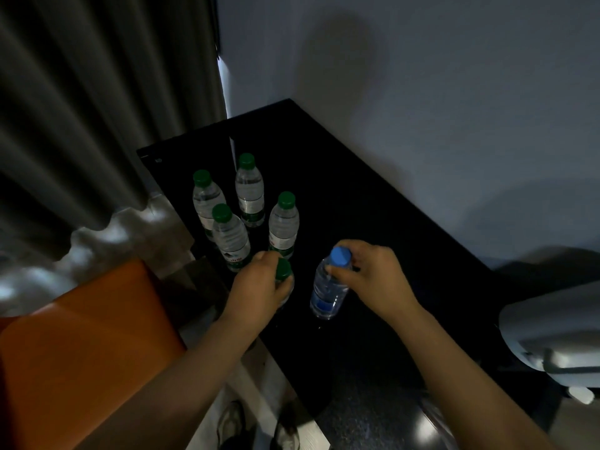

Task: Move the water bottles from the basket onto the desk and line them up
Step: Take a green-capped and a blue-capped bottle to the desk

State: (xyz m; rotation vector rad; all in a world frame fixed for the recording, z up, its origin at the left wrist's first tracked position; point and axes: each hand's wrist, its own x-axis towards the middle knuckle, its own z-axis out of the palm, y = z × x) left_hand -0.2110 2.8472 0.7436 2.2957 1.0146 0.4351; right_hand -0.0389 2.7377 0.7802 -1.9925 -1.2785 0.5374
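1. Two hands, both loaded. The left hand (pixel 263 289) has its fingers curled round the top of a green-capped bottle (pixel 283 270). The right hand (pixel 373 276) pinches the neck of a blue-capped bottle (pixel 325 295) just under the cap.
2. Both held bottles are upright over the near part of the black surface (pixel 373 206). The blue-capped one looks set down. The green one's base is hidden by the hand, so I cannot tell.
3. Risk: both grips are high, at the cap end. A release before the base sits flat would likely tip the bottle.
4. Risk: the left hand is just beside the nearest of the standing bottles (pixel 250 193). These stand close together, so a knuckle bump could topple several.
5. Risk: the held green-capped bottle is near the left edge of the surface, so a sideways slip could send it off.
6. Risk: the standing ones form a staggered cluster, not a clean row. The line probably needs straightening, which means more nudging and more tip chances.
7. Count: six bottles in all, five with green caps and one with a blue cap. Four stand free and two are held.
8. The basket is not in view, so I cannot tell whether any bottles are left in it.
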